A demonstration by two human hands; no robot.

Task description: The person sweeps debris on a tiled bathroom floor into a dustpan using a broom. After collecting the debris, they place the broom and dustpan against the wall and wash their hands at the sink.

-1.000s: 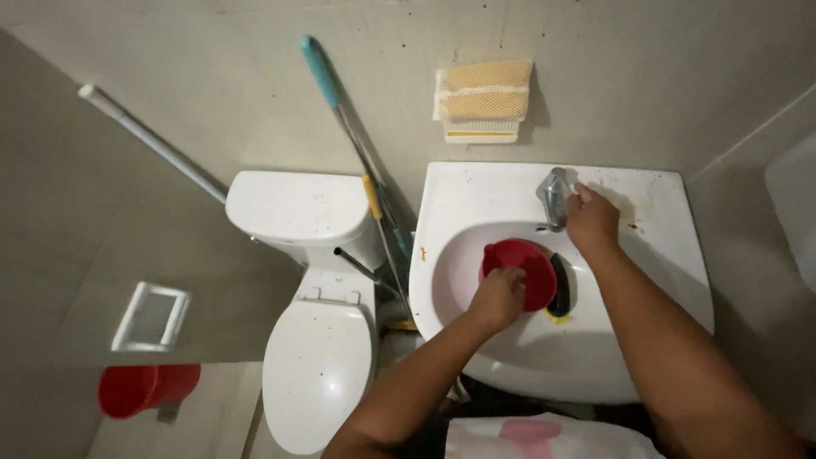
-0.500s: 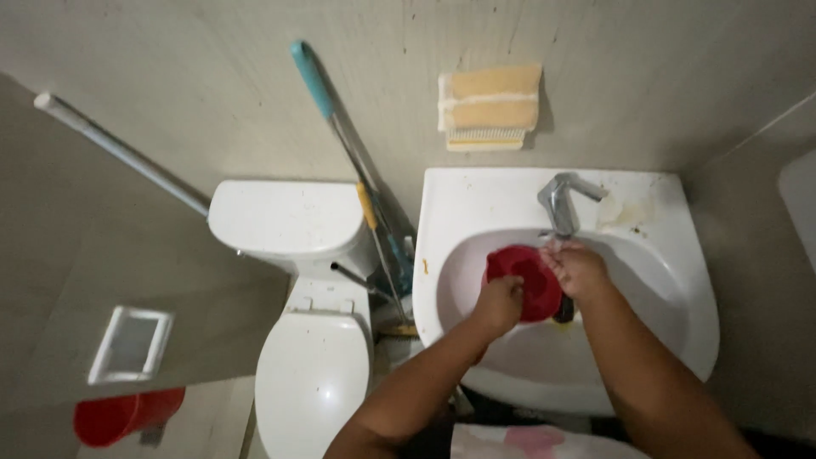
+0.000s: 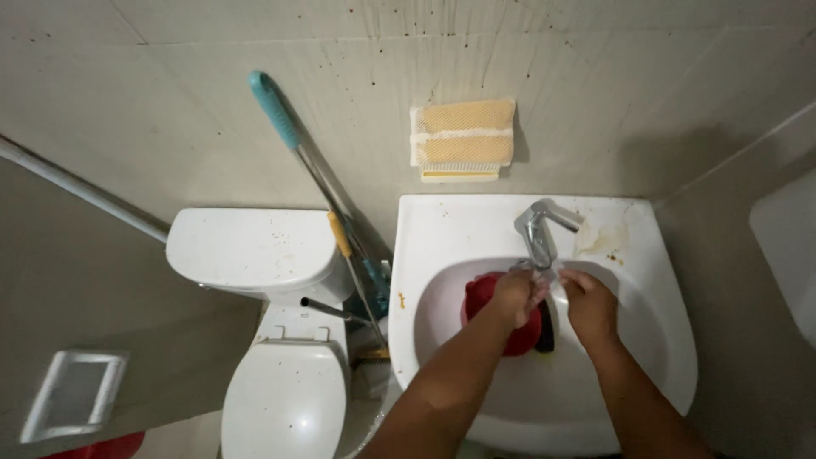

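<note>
Two hands, one sink, one toilet

Red cup half hidden behind left hand. Sink front rim cut off by bottom edge. Red bucket mostly out of frame.

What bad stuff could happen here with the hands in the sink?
The red bowl sits over the dark drain, so water from the tap might pool in the sink. The left hand and right hand are close under the spout and could splash. The leaning mop might slide and fall.
</note>
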